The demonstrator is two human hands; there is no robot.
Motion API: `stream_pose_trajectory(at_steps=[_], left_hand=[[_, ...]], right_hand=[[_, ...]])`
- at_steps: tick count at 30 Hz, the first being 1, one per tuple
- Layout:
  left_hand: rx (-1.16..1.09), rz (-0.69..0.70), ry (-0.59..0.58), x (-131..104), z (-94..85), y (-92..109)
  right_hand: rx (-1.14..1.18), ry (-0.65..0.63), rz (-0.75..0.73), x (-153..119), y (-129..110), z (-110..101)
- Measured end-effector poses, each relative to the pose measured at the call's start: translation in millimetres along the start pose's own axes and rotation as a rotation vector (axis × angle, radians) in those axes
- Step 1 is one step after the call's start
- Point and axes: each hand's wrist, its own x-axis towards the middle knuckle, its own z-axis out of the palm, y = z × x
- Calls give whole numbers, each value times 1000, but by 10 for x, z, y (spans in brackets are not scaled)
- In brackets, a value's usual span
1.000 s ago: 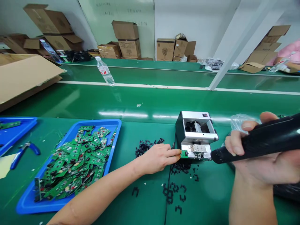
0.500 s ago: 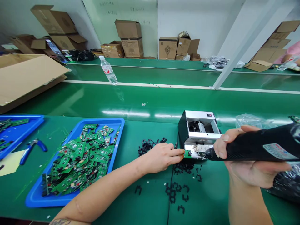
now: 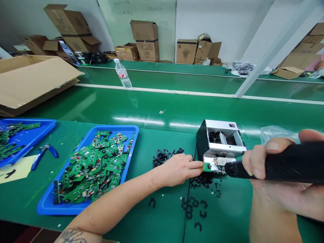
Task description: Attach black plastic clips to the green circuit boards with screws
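Observation:
My left hand (image 3: 181, 168) pinches the end of a small green circuit board (image 3: 207, 166) between thumb and fingers. The board sits at the front left corner of a silver and black screw feeder (image 3: 219, 143). My right hand (image 3: 275, 175) wraps round a black electric screwdriver (image 3: 291, 163), which lies nearly level and points left. Its nose is at the feeder's front; the tip is too small to make out. Under and beside the board lie many small black plastic clips (image 3: 201, 182), with another heap of black clips (image 3: 165, 156) behind my left hand.
A blue tray (image 3: 136, 135) heaped with circuit boards stands left, a second blue tray (image 3: 52, 125) beyond it. Blue-handled pliers (image 3: 40, 158) lie between them. A black cable (image 3: 186, 209) runs toward me. A water bottle (image 3: 123, 75) and large cardboard box (image 3: 43, 79) are farther back.
The view has swung slightly left, so most things appear farther right. My right hand and the screwdriver body have shifted right and nearer to me. My left hand stays on the circuit board.

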Motion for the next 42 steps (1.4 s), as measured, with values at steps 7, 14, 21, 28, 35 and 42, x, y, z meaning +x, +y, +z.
stream_pose_trajectory(at_steps=[7,14,21,28,35,42], left_hand=[[-16,0,17,2,-5,10],[-9,10,19,18,-5,15],[1,12,8,22,6,19],[-7,2,25,22,2,21],[-19,-7,25,25,7,20],[-15,-3,23,25,12,28]], right_hand=[[168,82,23,282,17,419],[157,60,6,265,129,433],[270,74,74,255,168,450],[418,23,72,251,212,486],[377,88,49,186,123,394],[247,165,-1,-11,42,13]])
